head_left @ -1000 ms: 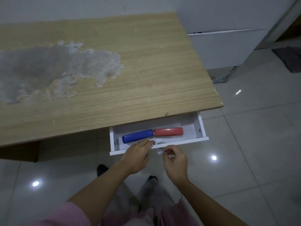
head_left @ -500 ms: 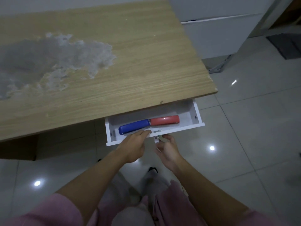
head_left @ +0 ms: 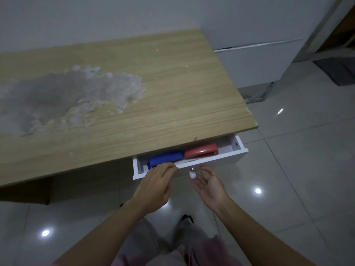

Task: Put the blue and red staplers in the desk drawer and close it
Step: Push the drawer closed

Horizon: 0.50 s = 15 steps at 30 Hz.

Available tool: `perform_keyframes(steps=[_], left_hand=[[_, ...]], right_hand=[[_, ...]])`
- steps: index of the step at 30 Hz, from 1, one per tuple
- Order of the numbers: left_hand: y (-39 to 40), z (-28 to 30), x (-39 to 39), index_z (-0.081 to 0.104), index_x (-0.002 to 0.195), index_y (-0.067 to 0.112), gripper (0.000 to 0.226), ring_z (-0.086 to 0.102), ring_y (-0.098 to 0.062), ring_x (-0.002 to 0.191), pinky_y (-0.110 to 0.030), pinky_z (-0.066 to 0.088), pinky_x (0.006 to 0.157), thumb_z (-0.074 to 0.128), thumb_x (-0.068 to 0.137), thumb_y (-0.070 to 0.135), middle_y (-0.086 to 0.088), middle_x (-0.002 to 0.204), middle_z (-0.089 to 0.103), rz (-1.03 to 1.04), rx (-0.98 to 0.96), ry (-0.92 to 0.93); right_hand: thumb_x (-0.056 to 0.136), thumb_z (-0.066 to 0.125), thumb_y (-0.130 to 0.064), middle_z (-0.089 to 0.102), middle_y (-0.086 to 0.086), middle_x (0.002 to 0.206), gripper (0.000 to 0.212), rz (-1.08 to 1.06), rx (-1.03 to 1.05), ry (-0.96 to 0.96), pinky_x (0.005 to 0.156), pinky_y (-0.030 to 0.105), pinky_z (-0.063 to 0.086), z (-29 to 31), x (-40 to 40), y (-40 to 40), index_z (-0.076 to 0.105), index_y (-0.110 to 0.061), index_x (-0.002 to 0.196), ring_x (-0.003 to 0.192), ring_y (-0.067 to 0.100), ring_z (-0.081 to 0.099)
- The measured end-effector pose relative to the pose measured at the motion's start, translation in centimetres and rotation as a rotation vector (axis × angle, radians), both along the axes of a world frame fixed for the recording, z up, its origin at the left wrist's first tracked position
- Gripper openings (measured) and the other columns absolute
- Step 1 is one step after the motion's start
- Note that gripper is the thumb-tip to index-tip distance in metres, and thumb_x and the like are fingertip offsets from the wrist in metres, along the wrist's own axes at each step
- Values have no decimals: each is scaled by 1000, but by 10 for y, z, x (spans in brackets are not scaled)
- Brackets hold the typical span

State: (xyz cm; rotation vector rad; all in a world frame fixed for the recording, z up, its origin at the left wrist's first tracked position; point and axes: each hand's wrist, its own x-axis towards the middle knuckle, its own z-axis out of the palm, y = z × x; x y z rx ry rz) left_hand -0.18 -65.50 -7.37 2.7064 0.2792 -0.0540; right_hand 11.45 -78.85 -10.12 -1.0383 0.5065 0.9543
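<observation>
A blue stapler (head_left: 165, 158) and a red stapler (head_left: 201, 150) lie end to end inside the white desk drawer (head_left: 226, 155), which sticks out a short way from under the wooden desk top (head_left: 172, 104). My left hand (head_left: 156, 187) rests with its fingertips on the drawer's front edge, just in front of the blue stapler. My right hand (head_left: 208, 184) is open, palm turned left, right beside the small white knob (head_left: 192, 174) that hangs under the drawer front. It holds nothing.
The desk top carries a large grey-white worn patch (head_left: 67, 100). A white cabinet (head_left: 255, 60) stands to the right of the desk. Glossy floor tiles (head_left: 297, 179) lie below, and my legs and feet (head_left: 187, 217) are under the drawer.
The drawer has slid further in under the desk, so less of the two staplers shows. My right hand has let go of the knob and opened.
</observation>
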Motion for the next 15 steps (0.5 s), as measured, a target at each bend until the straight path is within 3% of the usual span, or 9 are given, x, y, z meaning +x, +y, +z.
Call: perform_keyframes(steps=[3, 6, 9, 11, 13, 15], left_hand=[[1, -1, -6, 49, 120, 11, 52, 46, -17, 111, -27, 37, 94, 41, 69, 10, -10, 121, 61, -14, 16, 14], [3, -4, -8, 44, 124, 11, 59, 44, -17, 113, -29, 42, 96, 38, 66, 14, -11, 122, 62, -15, 26, 51], [10, -8, -7, 38, 130, 10, 68, 57, -25, 112, -37, 54, 89, 44, 62, 14, -13, 126, 61, 29, 43, 114], [11, -10, -5, 32, 135, 8, 76, 57, -31, 117, -42, 46, 97, 53, 62, 9, -17, 134, 54, 65, 24, 149], [10, -6, -2, 21, 142, 8, 77, 37, -29, 135, -38, 27, 113, 53, 72, 5, -14, 149, 33, 99, -57, 199], [10, -3, 0, 12, 144, 10, 76, 23, -25, 141, -34, 16, 116, 50, 78, 7, -9, 155, 19, 113, -85, 253]], right_hand=[[99, 30, -9, 58, 16, 98, 23, 20, 3, 2, 87, 32, 44, -1, 9, 10, 51, -16, 90, 88, 24, 56], [99, 30, -12, 54, 19, 104, 22, -14, 38, 54, 108, 40, 35, -3, 17, 24, 51, -14, 92, 98, 29, 52], [98, 31, -14, 51, 22, 112, 31, -95, 92, 128, 114, 42, 30, -5, 23, 35, 48, -6, 123, 110, 31, 49], [98, 33, -15, 48, 24, 124, 41, -121, 123, 162, 114, 41, 31, -8, 25, 40, 38, -8, 137, 125, 34, 44], [97, 34, -14, 45, 25, 132, 41, -141, 140, 175, 113, 40, 31, -8, 28, 43, 38, -10, 138, 132, 35, 40], [98, 34, -14, 44, 25, 138, 40, -146, 134, 171, 113, 40, 32, -8, 32, 48, 38, -9, 137, 132, 35, 40]])
